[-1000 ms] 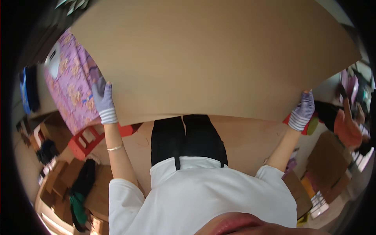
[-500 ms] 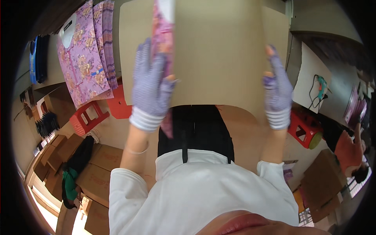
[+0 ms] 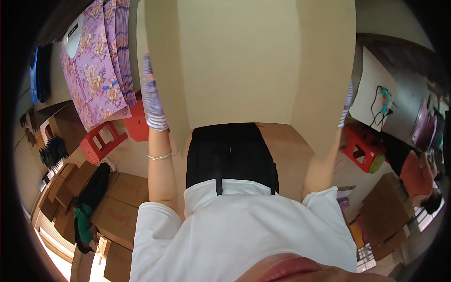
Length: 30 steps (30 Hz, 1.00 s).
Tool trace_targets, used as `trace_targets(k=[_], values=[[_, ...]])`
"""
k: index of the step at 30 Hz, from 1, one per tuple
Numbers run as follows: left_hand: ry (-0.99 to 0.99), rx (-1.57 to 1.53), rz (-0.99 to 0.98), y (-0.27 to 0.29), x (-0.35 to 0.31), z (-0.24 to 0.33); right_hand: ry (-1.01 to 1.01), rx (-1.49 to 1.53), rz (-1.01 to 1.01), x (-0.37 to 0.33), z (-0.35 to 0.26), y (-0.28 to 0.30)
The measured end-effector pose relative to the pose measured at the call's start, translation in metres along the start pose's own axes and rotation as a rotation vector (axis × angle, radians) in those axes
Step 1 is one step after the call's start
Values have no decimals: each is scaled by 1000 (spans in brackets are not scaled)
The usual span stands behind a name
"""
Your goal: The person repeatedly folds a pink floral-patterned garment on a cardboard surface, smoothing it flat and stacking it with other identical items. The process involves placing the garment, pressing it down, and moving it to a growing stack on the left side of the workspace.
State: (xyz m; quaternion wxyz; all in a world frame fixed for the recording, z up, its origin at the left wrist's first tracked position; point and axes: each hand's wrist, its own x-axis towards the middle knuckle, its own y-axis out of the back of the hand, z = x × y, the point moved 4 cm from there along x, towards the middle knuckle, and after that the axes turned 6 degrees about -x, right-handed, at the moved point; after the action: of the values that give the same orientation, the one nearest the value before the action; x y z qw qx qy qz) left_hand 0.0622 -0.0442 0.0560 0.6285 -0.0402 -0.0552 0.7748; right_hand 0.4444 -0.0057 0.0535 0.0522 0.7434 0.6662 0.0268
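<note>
A large tan cardboard sheet point(image 3: 239, 61) lies in front of me, its left flap point(image 3: 167, 70) and right flap point(image 3: 324, 70) standing up along two folds. My left hand point(image 3: 154, 101), in a lilac-striped glove with a white cuff, is against the outer face of the left flap. Its visible fingers are stretched along the board; the rest are hidden behind it. Beyond the right flap, only a strip of my gloved right hand point(image 3: 346, 105) shows, and its fingers are hidden.
A stack of purple floral folded card pieces point(image 3: 91, 66) stands at the left. Red stools point(image 3: 105, 141) flank the table. On the right, a teal glue gun point(image 3: 385, 101) with a black cord lies on a white sheet. Cartons point(image 3: 117, 211) and other people are farther off.
The two side flaps have come up, and my hands have moved apart to their outer sides. The pink floral strip that was by my left hand is no longer visible.
</note>
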Motion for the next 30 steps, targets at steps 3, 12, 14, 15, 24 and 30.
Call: trace_targets(k=[3, 12, 14, 15, 24, 30], values=[[83, -62, -12, -1, -3, -2, -91, 91, -57, -2, 17, -11], [-295, 1169, -84, -54, 6, -51, 320, -866, -101, -9, 16, -119], [60, 380, 23, 7, -4, -61, 152, -440, -99, -13, 10, -72], [213, -16, 88, 36, -9, -66, 11, -240, -117, -14, -3, -44], [193, -389, 175, 49, 10, -28, -201, -465, 57, -4, -29, 73], [-273, 354, -13, 0, 59, -61, -25, -633, 153, 38, -18, 62]])
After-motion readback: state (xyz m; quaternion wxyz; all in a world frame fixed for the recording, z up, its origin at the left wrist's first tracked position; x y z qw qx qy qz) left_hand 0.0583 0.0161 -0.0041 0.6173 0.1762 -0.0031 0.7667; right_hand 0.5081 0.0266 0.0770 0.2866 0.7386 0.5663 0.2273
